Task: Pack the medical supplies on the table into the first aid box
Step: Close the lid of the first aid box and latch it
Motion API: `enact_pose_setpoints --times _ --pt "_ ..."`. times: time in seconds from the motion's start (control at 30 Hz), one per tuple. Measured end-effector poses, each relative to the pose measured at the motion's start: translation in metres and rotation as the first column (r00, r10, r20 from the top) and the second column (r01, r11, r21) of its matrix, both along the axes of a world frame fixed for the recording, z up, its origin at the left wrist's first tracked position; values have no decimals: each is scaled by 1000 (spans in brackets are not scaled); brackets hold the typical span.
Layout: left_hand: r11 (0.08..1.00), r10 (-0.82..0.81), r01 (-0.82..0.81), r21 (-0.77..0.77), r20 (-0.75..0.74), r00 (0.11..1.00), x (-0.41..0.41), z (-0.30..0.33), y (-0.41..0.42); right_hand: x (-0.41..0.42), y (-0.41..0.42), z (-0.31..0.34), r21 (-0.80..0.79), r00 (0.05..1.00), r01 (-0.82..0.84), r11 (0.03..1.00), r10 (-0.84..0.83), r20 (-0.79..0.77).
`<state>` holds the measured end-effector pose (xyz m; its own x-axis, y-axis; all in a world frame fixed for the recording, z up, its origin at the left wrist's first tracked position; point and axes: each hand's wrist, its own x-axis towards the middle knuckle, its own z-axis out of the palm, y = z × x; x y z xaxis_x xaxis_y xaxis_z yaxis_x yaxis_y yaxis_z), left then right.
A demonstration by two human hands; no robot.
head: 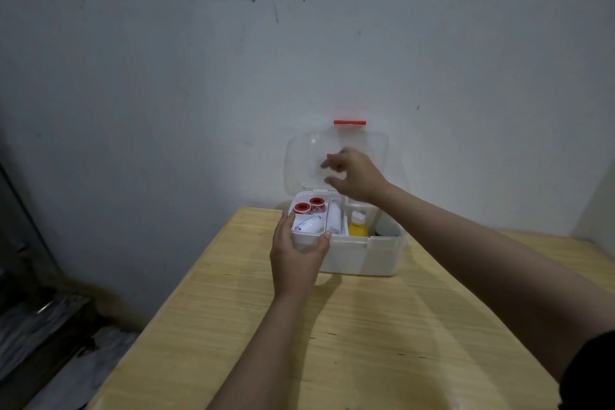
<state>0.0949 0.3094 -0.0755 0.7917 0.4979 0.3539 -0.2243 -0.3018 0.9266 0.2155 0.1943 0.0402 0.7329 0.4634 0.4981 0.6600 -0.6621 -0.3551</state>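
The white first aid box stands at the far end of the wooden table, its clear lid raised against the wall with a red latch on top. A white inner tray at the box's left holds two red-capped tape rolls and a white tube. A white roll and a yellow bottle lie further right. My left hand grips the tray's front left corner. My right hand hovers above the box in front of the lid, fingers spread and holding nothing.
The light wooden table stretches toward me. A stained white wall rises right behind the box. Dark floor and clutter lie off the table's left edge.
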Motion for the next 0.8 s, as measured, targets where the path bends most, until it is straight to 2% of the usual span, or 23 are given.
enact_pose_setpoints --times 0.07,0.13,0.23,0.3,0.37,0.47,0.6,0.8 --pt "1000 9 -9 1 4 1000 1 0 0 6 -13 5 105 962 142 984 -162 218" --pt "1000 12 -12 -2 -2 1000 1 0 0 15 -25 11 163 870 329 930 -366 331" --pt "1000 -2 2 -14 -25 1000 0 2 1 27 -35 19 136 829 501 854 -519 208" --pt "1000 -11 10 -20 -41 999 1 3 1 34 -39 17 62 847 515 855 -519 115" --pt "1000 -17 16 -13 -51 999 0 4 2 35 -43 14 49 866 488 872 -490 102" --pt "1000 -30 30 -2 -74 997 -3 8 1 23 -44 14 165 866 448 879 -472 166" --pt "998 -53 56 32 -89 995 -9 18 -1 -10 -42 10 347 921 319 882 -375 105" --pt "990 -76 94 104 -161 984 -14 26 4 -66 -55 -24 310 971 214 926 -236 36"
